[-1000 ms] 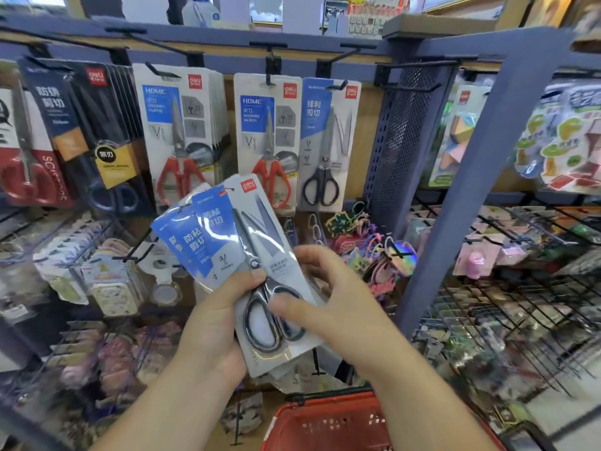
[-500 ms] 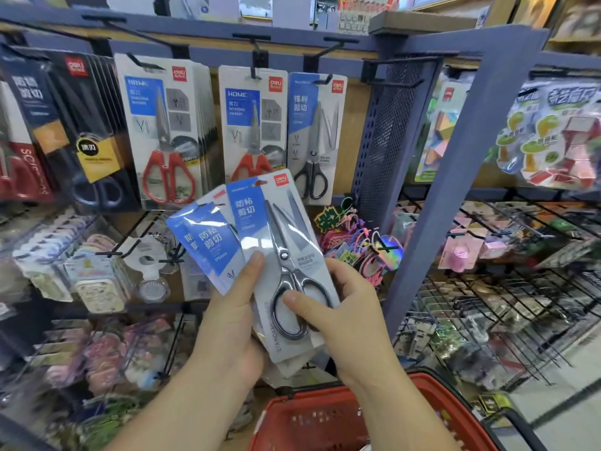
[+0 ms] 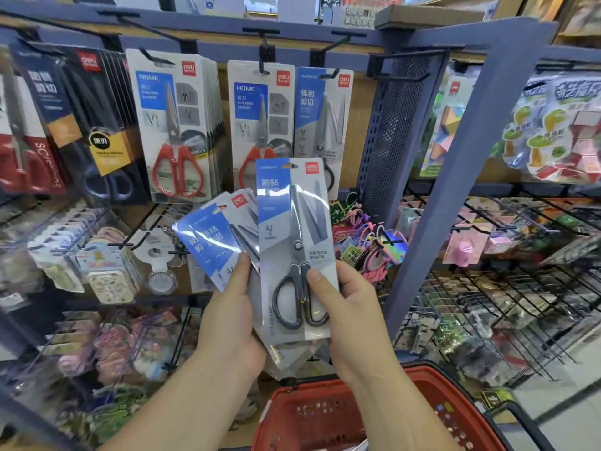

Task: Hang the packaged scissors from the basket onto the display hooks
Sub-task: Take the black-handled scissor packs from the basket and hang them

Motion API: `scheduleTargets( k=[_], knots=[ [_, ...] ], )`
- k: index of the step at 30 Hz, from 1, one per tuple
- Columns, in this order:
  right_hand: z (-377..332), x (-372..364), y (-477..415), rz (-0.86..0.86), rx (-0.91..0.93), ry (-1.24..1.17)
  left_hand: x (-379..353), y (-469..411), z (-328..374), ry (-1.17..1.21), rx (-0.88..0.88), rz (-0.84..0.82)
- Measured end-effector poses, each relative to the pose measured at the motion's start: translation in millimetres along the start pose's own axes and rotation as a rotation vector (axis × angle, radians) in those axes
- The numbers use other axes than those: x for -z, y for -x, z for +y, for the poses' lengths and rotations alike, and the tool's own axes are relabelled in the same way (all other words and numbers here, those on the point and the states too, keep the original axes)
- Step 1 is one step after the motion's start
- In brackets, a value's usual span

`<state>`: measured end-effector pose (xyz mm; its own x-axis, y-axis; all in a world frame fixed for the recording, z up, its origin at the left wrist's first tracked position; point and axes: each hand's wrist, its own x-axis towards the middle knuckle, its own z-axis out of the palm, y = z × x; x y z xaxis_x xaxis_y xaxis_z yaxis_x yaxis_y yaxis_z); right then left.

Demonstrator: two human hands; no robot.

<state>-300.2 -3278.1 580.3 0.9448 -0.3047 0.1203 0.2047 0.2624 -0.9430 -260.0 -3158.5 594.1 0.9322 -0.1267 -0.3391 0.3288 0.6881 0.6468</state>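
My left hand [image 3: 232, 315] grips a fanned stack of blue-and-grey packaged scissors [image 3: 214, 240]. My right hand [image 3: 346, 312] pinches the front pack [image 3: 292, 222] near its grey handles and holds it upright, apart from the fan. Above it, a matching blue-and-grey pack [image 3: 322, 115] hangs on a black display hook [image 3: 336, 40]. Beside that, red-handled HOME packs [image 3: 257, 122] hang on another hook [image 3: 265, 43]. The red basket [image 3: 328, 415] sits below my hands.
More scissors packs [image 3: 172, 125] and dark packs [image 3: 81, 125] hang to the left. A blue rack post [image 3: 455, 157] and a perforated panel [image 3: 390, 131] stand to the right. Wire shelves [image 3: 504, 288] with small goods lie beyond, and keyrings [image 3: 367, 245] hang just behind the packs.
My right hand has pulled the front pack out of the fan, turned it upright and raised it toward the hanging packs. The view has shifted closer to the rack.
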Motion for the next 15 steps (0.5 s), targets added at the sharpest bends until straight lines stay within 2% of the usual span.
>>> scheduleTargets(
  k=[4,9,15],
  knots=[
    [-6.9,2.3,1.5,0.020,-0.085,-0.183,4.4,-0.4,3.4,0.022,0.011,0.012],
    [-7.0,-3.6,1.2,0.059,-0.037,-0.146,0.5,7.0,0.8,-0.033,-0.012,-0.102],
    [-17.2,7.0,-6.1,0.036,-0.010,-0.138,0.1,-0.7,2.3,-0.050,-0.006,-0.044]
  ],
)
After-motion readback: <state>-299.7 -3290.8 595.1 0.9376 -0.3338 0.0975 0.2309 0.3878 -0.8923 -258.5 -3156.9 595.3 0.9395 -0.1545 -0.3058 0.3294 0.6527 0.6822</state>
